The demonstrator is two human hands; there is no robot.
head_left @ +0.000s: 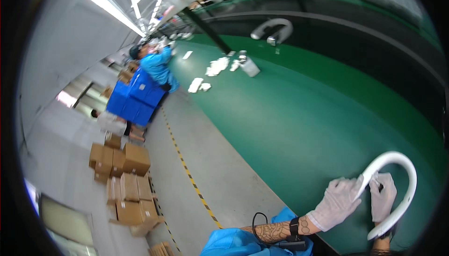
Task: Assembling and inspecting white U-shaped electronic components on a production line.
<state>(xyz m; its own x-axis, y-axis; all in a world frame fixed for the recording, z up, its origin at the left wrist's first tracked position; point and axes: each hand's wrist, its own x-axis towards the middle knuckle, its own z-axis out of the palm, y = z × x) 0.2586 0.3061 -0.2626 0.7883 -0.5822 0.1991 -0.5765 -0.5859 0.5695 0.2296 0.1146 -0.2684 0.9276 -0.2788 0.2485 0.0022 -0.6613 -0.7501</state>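
A white, smooth U-shaped piece, like a curved neck band, is at the lower right above the green tabletop. My left hand, in a thin white glove, grips one end of it. Within the curve is my right hand, gloved too. Its fingers are bent together in a pinch close to the gripped end; what lies between them is too small to make out. The other end of the piece hangs free, passing in front of my right wrist.
A long green workbench runs into the distance beside a dark conveyor belt carrying another U-shaped piece. White parts and a whitish container stand on the bench. Left are a person in blue, blue bins and cardboard boxes.
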